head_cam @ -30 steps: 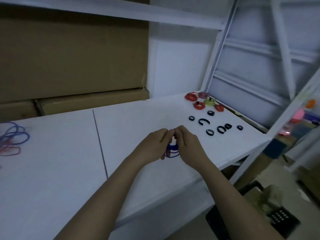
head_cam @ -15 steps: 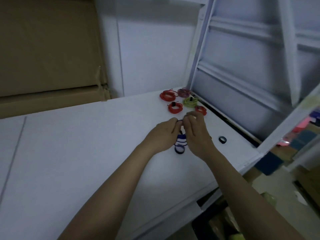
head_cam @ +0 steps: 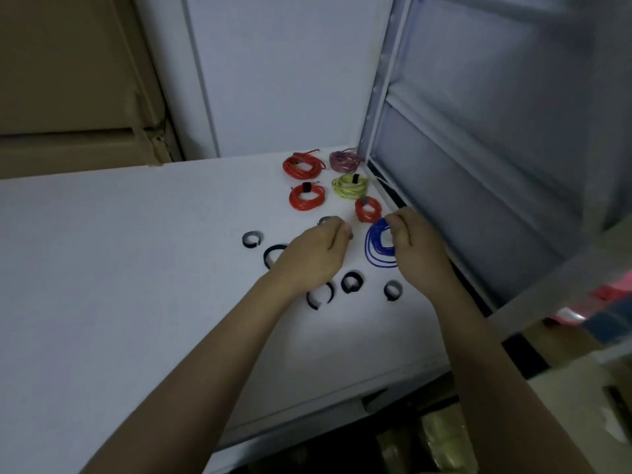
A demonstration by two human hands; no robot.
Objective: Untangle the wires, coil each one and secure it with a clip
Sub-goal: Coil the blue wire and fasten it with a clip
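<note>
White worktop (head_cam: pixel 143 268), dim light, cardboard boxes (head_cam: pixel 75 80) behind at left, grey metal frame panel (head_cam: pixel 496 148) at right.

Head view, only one supplied. Five finished coils sit at far right of worktop near panel: two larger red coils (head_cam: pixel 303 164) (head_cam: pixel 306 197), purple coil (head_cam: pixel 344 160), yellow-green coil (head_cam: pixel 350 185), small red coil (head_cam: pixel 368 209); dark clips visible on at least three. Loose black clips (head_cam: pixel 252 239) (head_cam: pixel 352 282) (head_cam: pixel 392 289) lie scattered nearer the person, others partly hidden under left forearm.

Blue wire coil (head_cam: pixel 378 248): already looped, no clip seen on it. Lies just beside small red coil, at or just above worktop; contact w/ surface can't be confirmed.

Right hand (head_cam: pixel 415 248): fingers curled, pinching top right of blue coil.

Left hand (head_cam: pixel 316 254): fingers loosely curled, apart from coil, hovering over clips. A small dark item shows at the fingertips (head_cam: pixel 347 230); whether it's gripped – can't tell.

Step in hand, by judgement: coiling done, securing pending. Next move req'd: get an open clip in left hand, bring to coil, wrap round all turns while right hand keeps loops bunched. Outer turns are spreading, so a strand may escape the clip.
</note>
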